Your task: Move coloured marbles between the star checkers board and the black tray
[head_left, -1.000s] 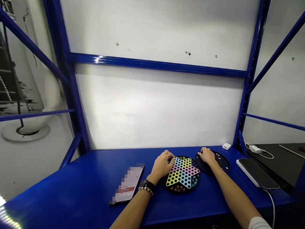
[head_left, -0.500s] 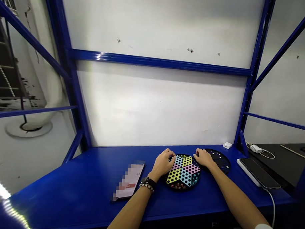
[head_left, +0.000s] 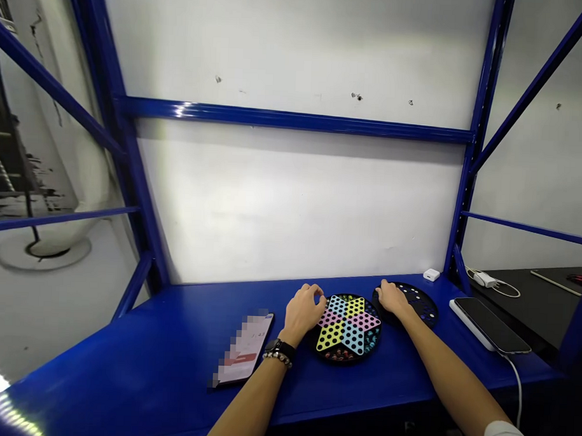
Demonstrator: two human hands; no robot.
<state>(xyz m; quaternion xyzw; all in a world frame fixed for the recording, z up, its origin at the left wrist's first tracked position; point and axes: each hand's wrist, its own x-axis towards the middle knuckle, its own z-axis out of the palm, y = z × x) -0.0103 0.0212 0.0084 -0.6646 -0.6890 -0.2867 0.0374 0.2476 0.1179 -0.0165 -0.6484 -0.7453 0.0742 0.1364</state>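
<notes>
A round black Chinese checkers board with a multicoloured star of drilled holes lies in the middle of the blue shelf, with small marbles in its edge pockets. My left hand sits at the board's left edge, fingers curled, and anything in them is hidden. My right hand rests on a smaller dark round tray dotted with marbles, right next to the board. Its fingertips point down and cover the tray's left part.
A phone with a pixelated screen lies left of the board. On the right, a dark smartphone sits on a white power bank, with a white charger behind. Blue steel uprights and a white wall enclose the shelf.
My left hand has drawn back left from over the board's edge. My right hand has shifted right, from the board's edge onto the dark tray.
</notes>
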